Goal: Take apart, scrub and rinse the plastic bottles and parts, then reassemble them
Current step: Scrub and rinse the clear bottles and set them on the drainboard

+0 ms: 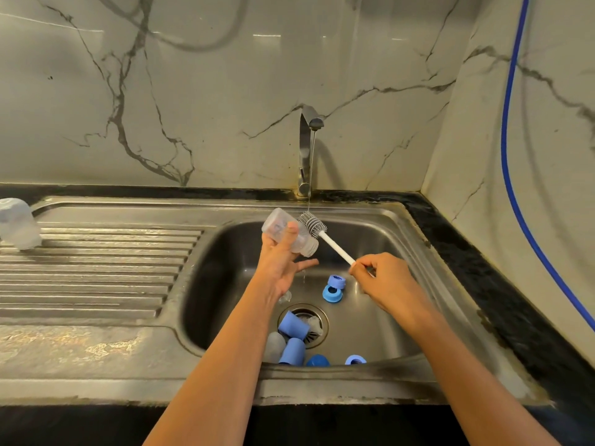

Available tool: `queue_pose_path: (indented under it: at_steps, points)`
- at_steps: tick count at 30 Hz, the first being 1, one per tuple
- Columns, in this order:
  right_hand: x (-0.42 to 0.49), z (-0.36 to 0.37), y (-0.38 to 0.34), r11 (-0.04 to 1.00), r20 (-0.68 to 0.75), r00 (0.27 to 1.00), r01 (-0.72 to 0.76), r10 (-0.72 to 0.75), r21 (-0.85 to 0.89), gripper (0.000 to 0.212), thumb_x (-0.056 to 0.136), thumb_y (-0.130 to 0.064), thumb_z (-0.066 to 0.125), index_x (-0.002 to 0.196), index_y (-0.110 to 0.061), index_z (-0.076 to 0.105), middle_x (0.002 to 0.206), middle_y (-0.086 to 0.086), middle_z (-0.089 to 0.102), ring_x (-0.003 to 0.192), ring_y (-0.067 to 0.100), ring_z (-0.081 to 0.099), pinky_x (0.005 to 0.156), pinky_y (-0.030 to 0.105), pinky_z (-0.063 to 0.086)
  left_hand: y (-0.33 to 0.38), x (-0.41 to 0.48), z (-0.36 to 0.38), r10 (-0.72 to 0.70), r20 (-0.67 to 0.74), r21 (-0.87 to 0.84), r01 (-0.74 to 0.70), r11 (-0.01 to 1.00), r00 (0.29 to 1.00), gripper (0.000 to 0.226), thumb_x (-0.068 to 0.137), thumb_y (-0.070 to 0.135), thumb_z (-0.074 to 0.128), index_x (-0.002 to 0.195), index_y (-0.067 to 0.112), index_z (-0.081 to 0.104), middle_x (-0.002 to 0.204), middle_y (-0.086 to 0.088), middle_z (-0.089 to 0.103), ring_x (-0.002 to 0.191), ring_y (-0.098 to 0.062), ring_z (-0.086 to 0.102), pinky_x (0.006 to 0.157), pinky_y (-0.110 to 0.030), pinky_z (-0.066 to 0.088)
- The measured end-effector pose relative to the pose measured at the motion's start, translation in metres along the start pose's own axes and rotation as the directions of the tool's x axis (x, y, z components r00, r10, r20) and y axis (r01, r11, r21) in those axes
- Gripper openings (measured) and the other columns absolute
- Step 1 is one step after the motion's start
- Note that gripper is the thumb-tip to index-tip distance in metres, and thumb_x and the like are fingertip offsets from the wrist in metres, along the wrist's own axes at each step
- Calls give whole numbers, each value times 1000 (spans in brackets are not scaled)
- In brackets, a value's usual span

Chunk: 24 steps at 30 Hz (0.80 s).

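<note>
My left hand (283, 265) grips a clear plastic bottle (289, 233) over the sink basin, mouth pointing right and down. My right hand (383, 278) pinches the white handle of a bottle brush (317, 228), whose grey bristle head is just outside the bottle's mouth under a thin stream from the tap (306, 149). On the basin floor lie blue collar rings (333, 288), blue caps (291, 338) by the drain, a grey teat (275, 346) and another blue ring (355, 359).
The steel sink (415, 239) has a ribbed drainboard (96, 272) on its left, where a clear bottle (17, 223) stands upside down at the far left. A dark counter edge runs behind and to the right. A blue hose (508, 156) hangs on the right wall.
</note>
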State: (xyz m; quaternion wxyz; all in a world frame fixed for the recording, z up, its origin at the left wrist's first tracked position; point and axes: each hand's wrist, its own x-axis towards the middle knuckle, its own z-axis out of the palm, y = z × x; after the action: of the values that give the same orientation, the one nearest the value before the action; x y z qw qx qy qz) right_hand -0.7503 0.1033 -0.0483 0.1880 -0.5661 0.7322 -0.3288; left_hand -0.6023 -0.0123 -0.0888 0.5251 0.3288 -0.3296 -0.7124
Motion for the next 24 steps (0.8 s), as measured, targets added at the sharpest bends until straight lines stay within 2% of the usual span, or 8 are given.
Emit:
queue_pose_path:
  at_steps: [4,8,10,13,15,17,21,24]
  points:
    - [0,-5,-2,999,49,998,42,-41,-29,23,94,-18,50,84,-17,71,63,1,62,54,11,49,51,23,41,1,-1,3,24,-74,-74,-30,997,997,74,78,26,71,141,13,36,132,-16,54,118,-35,55,86,-55,53]
    - [-2,-5,-5,999,172,985,13,-21,50,22,93,-18,53,86,-17,73,54,-3,55,40,6,41,41,17,35,3,3,-6,57,-213,-182,-97,978,975,65,84,19,70,140,8,38,127,-17,58,115,-31,58,87,-52,53]
    - [-2,-1,-6,999,112,993,43,-45,17,22,93,-18,52,86,-16,73,55,-3,54,44,8,43,43,17,37,2,2,-5,60,-195,-145,-89,985,979,67,82,21,71,139,9,38,124,-17,59,112,-31,60,86,-52,54]
    - [-3,2,-6,997,-17,997,78,-78,-23,23,95,-17,50,90,-10,71,60,-7,54,49,7,46,44,9,38,0,-3,2,26,-89,-86,-34,996,996,80,71,24,78,139,10,38,126,-18,58,110,-34,62,80,-52,57]
    - [-3,2,-6,997,-44,996,80,-81,-13,23,96,-17,50,91,-9,71,63,-7,55,51,7,48,45,9,39,1,-3,3,20,-59,-93,-26,995,998,76,74,18,77,139,10,39,126,-19,57,110,-35,62,78,-51,58]
    - [-2,0,-6,997,-6,997,70,-71,-11,23,96,-18,50,90,-12,72,63,-5,57,50,7,48,42,10,38,2,-2,3,41,-90,-131,-53,990,995,68,81,13,73,139,10,38,124,-18,58,112,-35,60,80,-52,57]
    - [-2,-5,-6,998,175,984,-23,11,66,23,94,-17,52,84,-18,73,53,-6,55,36,3,41,39,17,34,4,0,-2,54,-251,-251,-119,961,966,63,85,15,70,139,7,38,116,-14,60,111,-31,59,85,-50,55]
    - [-3,1,-7,1000,95,995,9,-12,29,24,94,-16,49,86,-12,72,55,-4,54,42,7,42,40,15,35,3,-1,-1,47,-240,-208,-99,973,970,67,82,18,73,139,7,40,121,-17,60,111,-31,61,81,-47,58]
